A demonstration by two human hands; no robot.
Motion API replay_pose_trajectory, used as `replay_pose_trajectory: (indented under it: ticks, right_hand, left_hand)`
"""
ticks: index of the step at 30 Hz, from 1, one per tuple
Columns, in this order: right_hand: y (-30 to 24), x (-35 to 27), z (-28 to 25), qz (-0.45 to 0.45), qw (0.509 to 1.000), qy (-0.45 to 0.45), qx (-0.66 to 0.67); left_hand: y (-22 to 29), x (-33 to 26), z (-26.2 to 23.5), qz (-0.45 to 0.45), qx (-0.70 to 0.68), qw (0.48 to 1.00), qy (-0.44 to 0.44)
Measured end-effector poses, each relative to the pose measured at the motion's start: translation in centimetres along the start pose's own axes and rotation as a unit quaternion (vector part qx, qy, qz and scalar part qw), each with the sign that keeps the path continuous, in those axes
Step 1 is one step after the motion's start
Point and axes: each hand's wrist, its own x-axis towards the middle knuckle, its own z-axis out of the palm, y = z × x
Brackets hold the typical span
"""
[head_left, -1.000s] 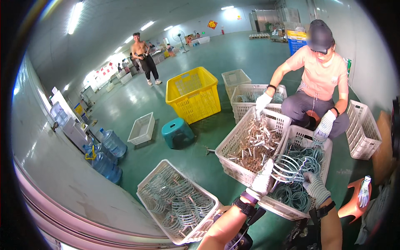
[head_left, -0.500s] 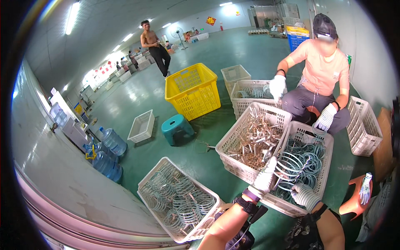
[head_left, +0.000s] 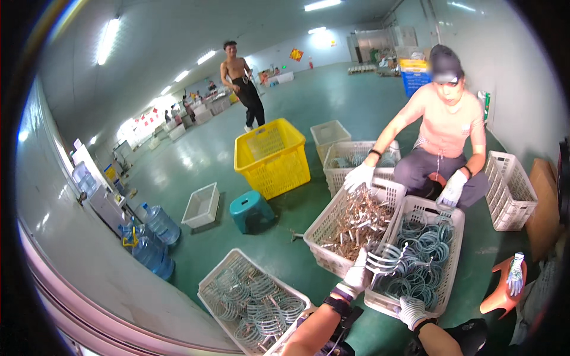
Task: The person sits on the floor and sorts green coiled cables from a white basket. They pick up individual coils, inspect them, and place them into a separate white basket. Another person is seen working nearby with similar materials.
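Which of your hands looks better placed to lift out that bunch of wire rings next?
Probably the left hand: it already grips a bundle of wire rings raised over the white crate. The right hand sits lower, at the crate's near rim, and seems to hold nothing.

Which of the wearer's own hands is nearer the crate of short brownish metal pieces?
Left. The left hand holds coiled wire rings right at the near rim of that crate. The right hand sits lower, at the near edge of the ring crate beside it.
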Motion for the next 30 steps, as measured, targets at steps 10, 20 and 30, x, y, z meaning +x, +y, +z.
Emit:
replay_pose_trajectory:
  ticks: [10,20,30]
  right_hand:
    - [2.7,-2.9,1.4,0.045,0.998,0.031,0.036]
    - [3.9,-7.4,3.6,0.136,0.989,0.059,0.011]
    - [3.9,-8.3,1.4,0.098,0.993,-0.024,-0.065]
  left_hand:
    - [13.8,-4.7,13.5,0.130,0.382,0.915,0.010]
    - [25.3,-9.2,23.7,0.116,0.598,0.769,0.194]
    - [28.4,-9.0,26.6,0.167,0.632,0.734,0.186]
